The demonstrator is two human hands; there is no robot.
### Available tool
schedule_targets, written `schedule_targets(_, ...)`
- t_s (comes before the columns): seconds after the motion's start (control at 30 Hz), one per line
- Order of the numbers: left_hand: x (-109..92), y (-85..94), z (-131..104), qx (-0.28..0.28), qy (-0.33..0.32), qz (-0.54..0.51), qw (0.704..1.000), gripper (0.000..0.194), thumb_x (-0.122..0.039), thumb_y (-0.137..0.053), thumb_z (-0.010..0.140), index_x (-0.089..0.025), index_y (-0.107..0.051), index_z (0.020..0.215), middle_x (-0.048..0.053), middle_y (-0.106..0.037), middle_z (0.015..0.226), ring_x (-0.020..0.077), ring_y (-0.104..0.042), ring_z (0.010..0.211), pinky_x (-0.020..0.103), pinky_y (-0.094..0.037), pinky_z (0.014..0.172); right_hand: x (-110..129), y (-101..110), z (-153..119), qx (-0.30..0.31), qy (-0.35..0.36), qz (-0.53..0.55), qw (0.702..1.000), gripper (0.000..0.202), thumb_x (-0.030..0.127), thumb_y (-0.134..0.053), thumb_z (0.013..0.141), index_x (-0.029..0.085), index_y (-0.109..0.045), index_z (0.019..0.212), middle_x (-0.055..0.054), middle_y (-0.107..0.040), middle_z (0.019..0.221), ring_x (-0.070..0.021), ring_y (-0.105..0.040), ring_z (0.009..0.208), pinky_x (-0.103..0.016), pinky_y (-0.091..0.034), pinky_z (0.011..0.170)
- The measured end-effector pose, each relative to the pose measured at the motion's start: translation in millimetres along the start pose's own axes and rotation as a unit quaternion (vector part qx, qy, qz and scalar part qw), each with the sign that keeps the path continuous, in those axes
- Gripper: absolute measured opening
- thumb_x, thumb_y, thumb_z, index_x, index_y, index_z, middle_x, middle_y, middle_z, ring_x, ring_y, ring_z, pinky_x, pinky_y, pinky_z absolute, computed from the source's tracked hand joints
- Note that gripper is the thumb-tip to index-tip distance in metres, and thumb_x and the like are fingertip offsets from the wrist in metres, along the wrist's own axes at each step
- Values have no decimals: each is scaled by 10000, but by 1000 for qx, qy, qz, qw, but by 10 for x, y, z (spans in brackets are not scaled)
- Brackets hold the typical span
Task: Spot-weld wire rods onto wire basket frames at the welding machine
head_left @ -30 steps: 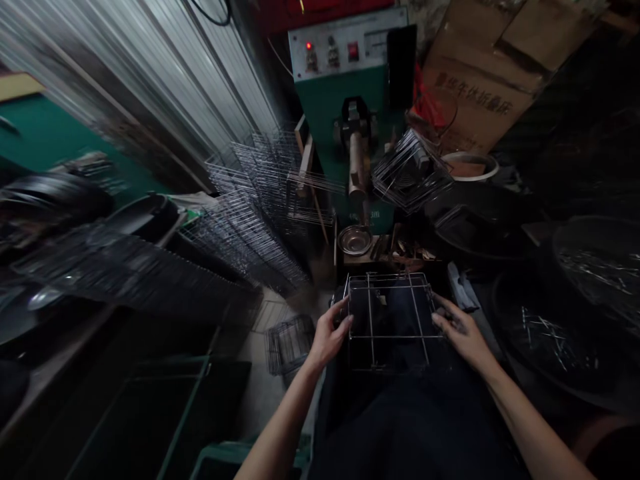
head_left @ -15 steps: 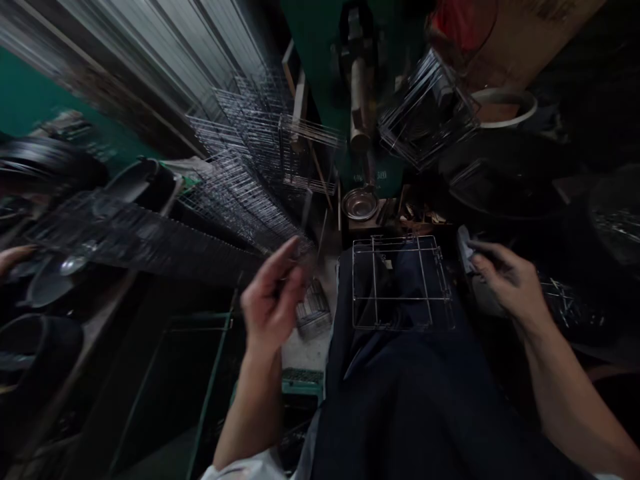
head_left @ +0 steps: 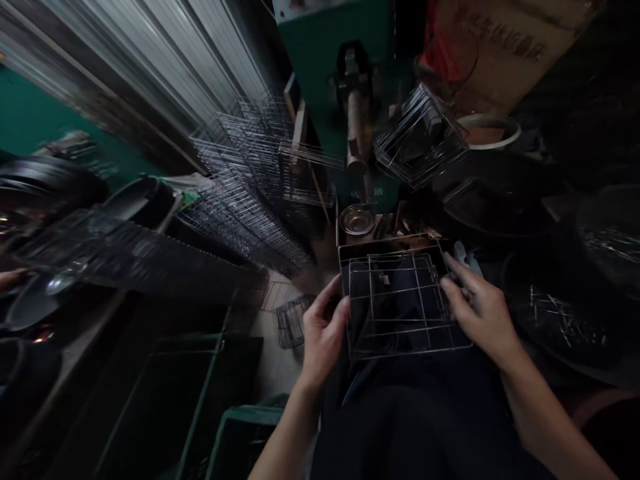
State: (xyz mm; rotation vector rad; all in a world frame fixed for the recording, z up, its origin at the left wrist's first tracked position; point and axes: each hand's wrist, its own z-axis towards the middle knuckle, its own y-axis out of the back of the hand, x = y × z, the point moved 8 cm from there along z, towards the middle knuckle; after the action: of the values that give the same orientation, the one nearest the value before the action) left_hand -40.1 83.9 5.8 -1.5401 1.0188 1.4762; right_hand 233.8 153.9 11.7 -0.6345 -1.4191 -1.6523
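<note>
Two bare hands are gripping a square, shallow basket of thin silver wire (head_left: 400,303) that is resting on the person's lap, over dark blue trousers (head_left: 415,413). The left hand (head_left: 323,333) is clasping the basket's left edge, thumb reaching along the wire near the far left corner, while the right hand (head_left: 480,310) is closing over the right edge with its fingers spread across the rim; how far those fingers are curling under the wire is hard to make out in the gloom. A small tag-like piece inside the basket near its far left corner is showing, but it is too dim to identify. Beyond the lap's far edge, a small round metal bowl (head_left: 357,220) is sitting on a cluttered ledge at the foot of a green machine with a dull cylindrical arm (head_left: 354,127); the machine's top is being cut off by the frame. To its right, a tilted stack of wire frames (head_left: 417,137) is leaning beside a white bucket (head_left: 487,130). To the left, rows of flat wire grids (head_left: 250,200) are standing on edge. At the far left edge, another person's fingertips (head_left: 10,277) are just showing. Dark basins at right are mostly lost in shadow.
</note>
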Motion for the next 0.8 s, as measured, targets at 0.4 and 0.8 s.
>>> schedule_targets(0.4, 174, -113, 195, 98, -101, 319, 937, 414, -269, -500, 937, -166, -601, 1325, 107, -700, 1108, 219, -660, 1005, 348, -531, 921, -257, -137, -76, 56, 1, -106, 993, 453, 440, -402, 1011, 216, -540, 1380, -140, -618, 1208, -313, -626, 1091, -501, -545, 936)
schedule_targets(0.8, 541, -25, 159, 121, -109, 298, 941, 465, -341, -463, 975, -249, -500, 1430, 80, -614, 1366, 245, -570, 1239, 409, -419, 1105, -810, -300, -318, 60, -87, 125, 987, 526, 481, -493, 994, 238, -489, 1460, -81, -517, 1461, -292, -572, 1242, -382, -549, 959)
